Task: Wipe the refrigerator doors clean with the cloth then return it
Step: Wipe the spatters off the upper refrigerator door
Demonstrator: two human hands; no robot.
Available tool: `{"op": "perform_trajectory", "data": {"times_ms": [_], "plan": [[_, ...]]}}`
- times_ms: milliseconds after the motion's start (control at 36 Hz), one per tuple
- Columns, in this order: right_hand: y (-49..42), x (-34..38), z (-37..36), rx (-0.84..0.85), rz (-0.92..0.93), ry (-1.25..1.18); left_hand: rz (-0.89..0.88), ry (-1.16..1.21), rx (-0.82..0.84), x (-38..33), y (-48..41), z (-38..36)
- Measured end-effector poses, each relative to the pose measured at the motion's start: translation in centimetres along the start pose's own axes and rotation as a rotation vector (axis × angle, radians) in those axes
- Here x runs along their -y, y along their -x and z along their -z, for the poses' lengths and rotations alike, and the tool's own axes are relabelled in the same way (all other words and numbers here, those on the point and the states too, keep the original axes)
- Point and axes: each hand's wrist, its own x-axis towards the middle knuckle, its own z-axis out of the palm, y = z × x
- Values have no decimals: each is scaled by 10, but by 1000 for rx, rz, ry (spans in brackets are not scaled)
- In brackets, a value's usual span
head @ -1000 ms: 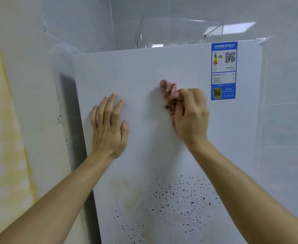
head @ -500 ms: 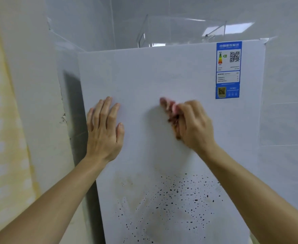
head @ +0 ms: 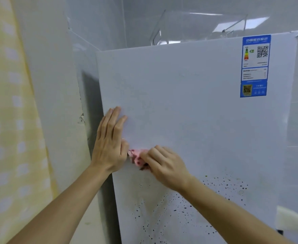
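Presses the left hand [head: 109, 147] flat on the white refrigerator door [head: 188, 111] by its left edge, fingers straight and together. Grips a bunched pink patterned cloth [head: 137, 158] in the right hand [head: 164, 166], fingers curled round it, pushing it against the door just beside the left thumb. Lower on the door: scattered dark specks [head: 179, 208]. At the door's top right corner: a blue energy label [head: 254, 66]. On the refrigerator's top: a clear plastic container [head: 197, 27]. Far left: a yellow checked curtain [head: 7, 120].
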Motion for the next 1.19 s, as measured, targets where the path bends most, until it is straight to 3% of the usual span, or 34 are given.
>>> {"op": "perform_trajectory", "data": {"times_ms": [83, 222, 361, 472, 611, 722, 806, 944, 1111, 1194], "plan": [[-8, -19, 17, 5, 22, 30, 1, -4, 8, 1, -2, 2], [-46, -68, 62, -340, -368, 93, 35, 4, -9, 0, -6, 1], [-96, -82, 63, -468, -609, 123, 34, 19, -23, 1, -6, -2], [-112, -46, 29, -406, -474, 76, 50, 154, -64, 2, -4, -4], [-53, -5, -7, -224, -269, 90, 73, 310, -84, 5, 0, -1], [6, 3, -5, 26, -67, 95, 37, 204, -100, -2, -1, -4], [17, -16, 14, 59, -56, 124, 31, 69, -112, -15, -4, -14], [18, -76, 65, -194, -341, 196, 54, -54, -179, -28, -6, -30], [18, -138, 114, -526, -954, 205, 46, -76, -212, -25, -5, -31], [9, -145, 112, -592, -1031, 186, 48, -80, -211, -24, -6, -31]]}}
